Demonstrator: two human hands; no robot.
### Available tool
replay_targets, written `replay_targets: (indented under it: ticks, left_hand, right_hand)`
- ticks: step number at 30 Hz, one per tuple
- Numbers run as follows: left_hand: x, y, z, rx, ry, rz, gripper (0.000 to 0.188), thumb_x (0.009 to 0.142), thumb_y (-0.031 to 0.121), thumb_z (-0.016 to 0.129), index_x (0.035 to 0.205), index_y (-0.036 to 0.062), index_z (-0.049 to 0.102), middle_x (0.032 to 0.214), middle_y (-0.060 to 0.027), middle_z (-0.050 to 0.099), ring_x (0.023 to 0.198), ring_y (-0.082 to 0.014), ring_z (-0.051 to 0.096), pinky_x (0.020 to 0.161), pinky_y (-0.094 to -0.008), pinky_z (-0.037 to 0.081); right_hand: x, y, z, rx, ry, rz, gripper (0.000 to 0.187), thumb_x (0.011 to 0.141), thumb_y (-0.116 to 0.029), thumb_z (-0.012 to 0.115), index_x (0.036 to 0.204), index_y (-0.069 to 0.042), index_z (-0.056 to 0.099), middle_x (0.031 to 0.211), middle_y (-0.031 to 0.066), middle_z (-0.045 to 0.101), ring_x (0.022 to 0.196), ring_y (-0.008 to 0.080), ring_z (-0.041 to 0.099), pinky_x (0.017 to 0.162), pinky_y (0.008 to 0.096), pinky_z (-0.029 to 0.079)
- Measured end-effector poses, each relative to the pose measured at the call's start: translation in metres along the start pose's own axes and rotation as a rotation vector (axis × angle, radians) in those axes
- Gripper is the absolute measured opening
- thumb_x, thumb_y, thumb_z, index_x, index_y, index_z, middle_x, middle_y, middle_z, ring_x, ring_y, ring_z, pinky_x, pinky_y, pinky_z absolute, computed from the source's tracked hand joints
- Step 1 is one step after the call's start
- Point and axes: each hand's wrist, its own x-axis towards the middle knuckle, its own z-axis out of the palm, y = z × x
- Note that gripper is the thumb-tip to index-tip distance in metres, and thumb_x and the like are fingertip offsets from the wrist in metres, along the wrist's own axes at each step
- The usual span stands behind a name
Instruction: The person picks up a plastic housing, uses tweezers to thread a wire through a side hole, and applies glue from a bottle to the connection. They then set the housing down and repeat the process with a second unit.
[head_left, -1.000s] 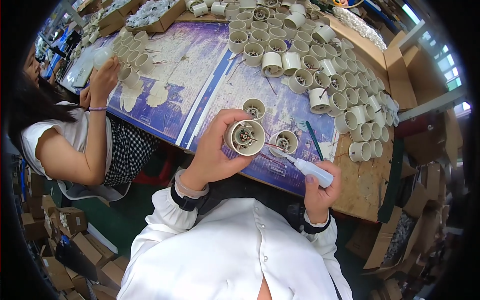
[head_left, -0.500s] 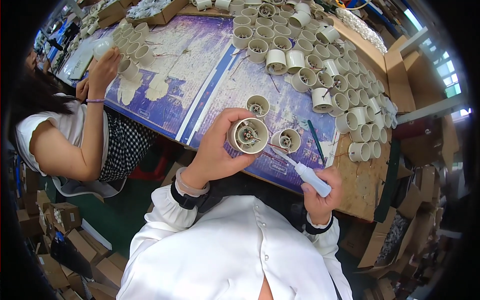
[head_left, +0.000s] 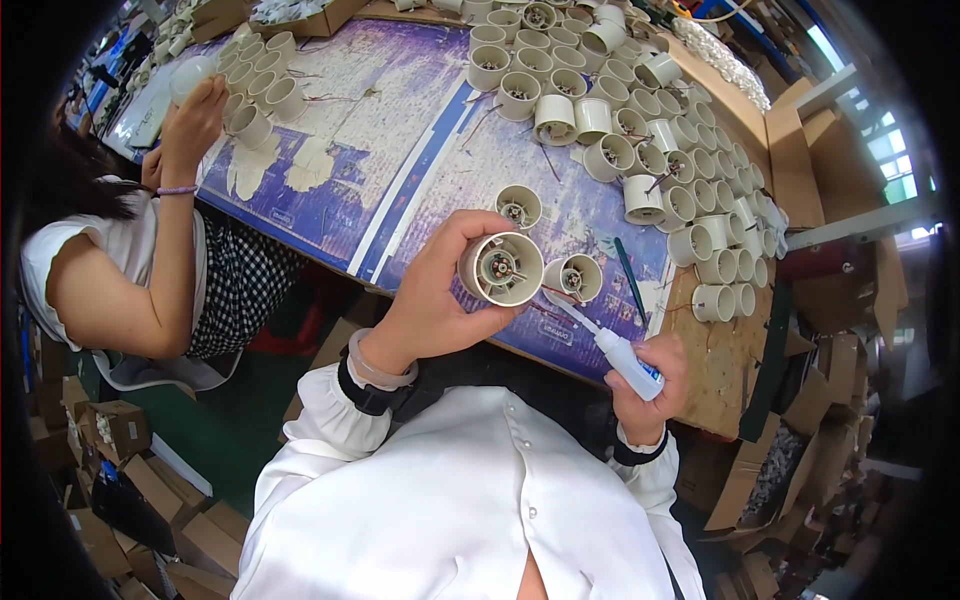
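My left hand [head_left: 440, 290] grips a cream round plastic housing [head_left: 502, 268], its open face turned up toward me, showing metal parts and thin red wires inside. My right hand [head_left: 650, 385] holds a small white squeeze bottle [head_left: 620, 352] with a long thin nozzle that points up-left toward the housing's lower right rim. A second housing [head_left: 572, 277] stands on the table just right of the held one, and another [head_left: 519, 205] stands just beyond it.
Several more cream housings [head_left: 640, 150] crowd the blue worn table [head_left: 400, 150] at the back and right. A green pen-like stick [head_left: 630, 278] lies near the right edge. Another person [head_left: 130, 260] works at the left. Cardboard boxes [head_left: 120, 470] sit on the floor.
My right hand tilted the bottle, so its nozzle tip came nearer to the held housing. The housing turned slightly in my left hand. The view shifted a little.
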Motion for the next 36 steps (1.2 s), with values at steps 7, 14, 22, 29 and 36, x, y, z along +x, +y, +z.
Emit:
replay_targets:
  ticks: [7,14,22,29,36]
  left_hand:
    - [0.000,0.001,0.001,-0.014,-0.016,0.009,0.060,0.068,0.004,0.078,0.120,0.0051,0.049,0.115,-0.0096,0.053,0.107,-0.0209,0.055,0.090,-0.0306,0.044]
    - [-0.003,0.000,0.000,-0.035,-0.022,0.001,0.060,0.068,0.004,0.078,0.120,0.0054,0.049,0.115,-0.0089,0.053,0.107,-0.0198,0.055,0.090,-0.0301,0.044]
    - [-0.005,-0.003,0.000,-0.064,0.003,-0.038,0.060,0.068,0.005,0.078,0.121,0.0054,0.048,0.115,-0.0083,0.053,0.106,-0.0185,0.055,0.090,-0.0296,0.045]
    - [-0.006,-0.005,-0.001,-0.056,-0.001,-0.026,0.059,0.069,0.005,0.078,0.120,0.0054,0.049,0.114,-0.0083,0.054,0.106,-0.0186,0.055,0.089,-0.0298,0.045]
    - [-0.007,-0.005,-0.004,-0.054,-0.032,-0.045,0.062,0.068,0.000,0.076,0.123,0.0035,0.046,0.117,-0.0073,0.052,0.108,-0.0155,0.054,0.093,-0.0288,0.044]
  right_hand:
    - [0.004,-0.004,-0.003,-0.005,-0.026,-0.007,0.046,0.064,-0.019,0.088,0.097,-0.007,0.059,0.079,0.0076,0.060,0.065,0.0218,0.055,0.057,0.0304,0.042]
    - [0.008,-0.009,-0.005,-0.045,-0.053,-0.030,0.046,0.063,-0.020,0.088,0.097,-0.008,0.059,0.080,0.0057,0.060,0.066,0.0220,0.055,0.058,0.0311,0.043]
    - [0.008,-0.010,-0.007,-0.096,-0.072,-0.052,0.046,0.063,-0.022,0.088,0.097,-0.009,0.059,0.079,0.0044,0.059,0.066,0.0218,0.055,0.057,0.0311,0.042]
    - [0.008,-0.013,-0.008,-0.101,-0.096,-0.053,0.045,0.066,-0.026,0.086,0.097,-0.009,0.059,0.078,0.0052,0.058,0.065,0.0207,0.054,0.057,0.0305,0.040]
    - [0.010,-0.017,-0.010,-0.120,-0.136,-0.075,0.042,0.070,-0.029,0.084,0.096,-0.009,0.059,0.079,0.0063,0.055,0.067,0.0196,0.051,0.058,0.0304,0.039]
